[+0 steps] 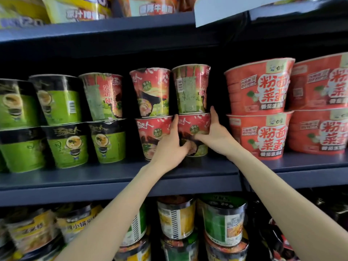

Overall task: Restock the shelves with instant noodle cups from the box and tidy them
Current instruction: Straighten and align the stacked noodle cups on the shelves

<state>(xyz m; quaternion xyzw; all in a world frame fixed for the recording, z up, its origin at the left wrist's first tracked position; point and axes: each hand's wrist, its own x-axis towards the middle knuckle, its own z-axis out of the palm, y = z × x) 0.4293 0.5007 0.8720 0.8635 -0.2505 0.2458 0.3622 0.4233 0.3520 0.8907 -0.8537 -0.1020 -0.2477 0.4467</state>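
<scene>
Two hands are clamped on one red cup (194, 134), bottom tier, middle shelf (113, 178): left hand (169, 146) curled round its left side, right hand (214, 132) round its right. A second cup (191, 89) is stacked on it. Green cups (64, 129) are ranged left, red bowls (259, 110) right.

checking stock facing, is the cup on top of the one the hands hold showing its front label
No, the top cup shows its barcode and text panel.
</scene>
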